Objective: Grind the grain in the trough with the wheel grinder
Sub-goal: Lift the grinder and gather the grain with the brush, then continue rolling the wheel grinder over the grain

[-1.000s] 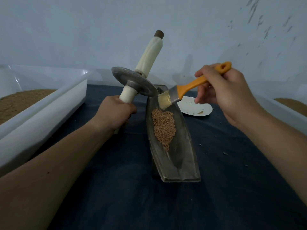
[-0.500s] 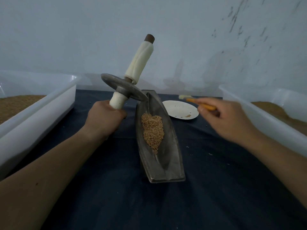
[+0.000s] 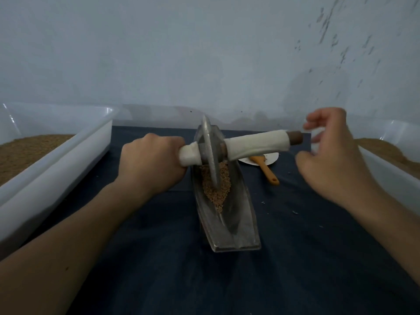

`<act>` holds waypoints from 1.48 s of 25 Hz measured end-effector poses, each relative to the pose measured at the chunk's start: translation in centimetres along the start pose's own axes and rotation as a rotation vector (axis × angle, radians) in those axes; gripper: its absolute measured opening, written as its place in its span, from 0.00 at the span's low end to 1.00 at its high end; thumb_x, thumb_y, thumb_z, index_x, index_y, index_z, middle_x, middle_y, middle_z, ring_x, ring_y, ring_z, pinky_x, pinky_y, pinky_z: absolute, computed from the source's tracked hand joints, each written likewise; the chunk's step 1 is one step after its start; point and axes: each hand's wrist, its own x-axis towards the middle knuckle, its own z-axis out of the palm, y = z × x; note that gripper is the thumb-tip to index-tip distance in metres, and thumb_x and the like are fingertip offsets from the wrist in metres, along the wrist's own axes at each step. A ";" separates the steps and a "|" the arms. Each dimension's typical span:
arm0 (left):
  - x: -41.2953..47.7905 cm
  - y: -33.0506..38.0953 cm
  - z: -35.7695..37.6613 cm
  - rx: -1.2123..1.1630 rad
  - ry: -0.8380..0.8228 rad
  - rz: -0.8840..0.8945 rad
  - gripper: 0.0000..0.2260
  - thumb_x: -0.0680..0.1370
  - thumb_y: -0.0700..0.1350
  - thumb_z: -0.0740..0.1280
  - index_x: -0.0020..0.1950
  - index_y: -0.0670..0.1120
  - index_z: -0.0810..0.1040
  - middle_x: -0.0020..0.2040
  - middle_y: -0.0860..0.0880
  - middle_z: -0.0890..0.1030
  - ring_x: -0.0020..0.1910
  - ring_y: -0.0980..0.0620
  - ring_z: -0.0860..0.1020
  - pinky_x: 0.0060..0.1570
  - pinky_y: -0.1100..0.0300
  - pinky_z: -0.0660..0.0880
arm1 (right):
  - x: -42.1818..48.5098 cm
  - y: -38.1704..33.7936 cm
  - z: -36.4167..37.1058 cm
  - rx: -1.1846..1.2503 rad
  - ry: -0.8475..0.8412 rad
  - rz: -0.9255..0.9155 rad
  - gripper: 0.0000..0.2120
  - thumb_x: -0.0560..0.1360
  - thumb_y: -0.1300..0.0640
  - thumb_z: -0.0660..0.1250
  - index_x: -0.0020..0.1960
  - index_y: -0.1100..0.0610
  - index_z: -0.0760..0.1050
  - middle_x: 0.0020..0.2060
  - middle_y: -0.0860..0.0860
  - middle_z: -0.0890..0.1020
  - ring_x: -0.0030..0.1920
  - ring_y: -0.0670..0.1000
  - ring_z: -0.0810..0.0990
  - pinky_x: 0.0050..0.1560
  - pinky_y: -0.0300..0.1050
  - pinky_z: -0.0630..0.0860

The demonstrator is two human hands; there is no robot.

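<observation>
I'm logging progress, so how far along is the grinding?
Done: grain sits piled in the trough, brush lies aside, wheel stands in the grain. In hand: left hand grips the left handle; right hand, open, is near the right handle. Left: the grinding itself; grain looks whole.
</observation>
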 end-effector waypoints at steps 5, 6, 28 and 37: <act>0.3 0.6 -2.0 0.097 -0.064 0.050 0.08 0.72 0.56 0.67 0.37 0.57 0.70 0.31 0.56 0.70 0.29 0.54 0.66 0.29 0.60 0.58 | -0.8 -4.8 1.1 -0.717 -0.294 -0.489 0.32 0.65 0.57 0.72 0.66 0.44 0.65 0.59 0.46 0.74 0.61 0.53 0.72 0.60 0.55 0.63; 0.2 0.7 -2.1 0.137 -0.079 0.074 0.09 0.71 0.56 0.67 0.37 0.57 0.69 0.31 0.57 0.69 0.28 0.55 0.64 0.28 0.61 0.56 | 0.2 -5.0 1.6 -0.742 -0.361 -0.503 0.24 0.67 0.56 0.71 0.58 0.43 0.68 0.51 0.45 0.76 0.53 0.52 0.75 0.51 0.51 0.65; 3.7 1.5 0.1 0.292 -0.225 -0.026 0.02 0.78 0.46 0.66 0.50 0.51 0.76 0.36 0.51 0.68 0.32 0.50 0.68 0.33 0.55 0.66 | 6.8 -3.2 8.0 -0.696 -0.465 -0.359 0.06 0.74 0.51 0.72 0.46 0.47 0.75 0.38 0.49 0.74 0.39 0.53 0.74 0.36 0.44 0.69; 2.1 1.5 -0.8 0.374 -0.162 0.064 0.05 0.72 0.49 0.70 0.44 0.54 0.75 0.32 0.53 0.64 0.26 0.53 0.62 0.26 0.60 0.57 | 5.6 -1.3 7.1 -0.569 -0.488 -0.518 0.13 0.68 0.50 0.73 0.35 0.48 0.68 0.28 0.44 0.74 0.30 0.47 0.75 0.27 0.44 0.72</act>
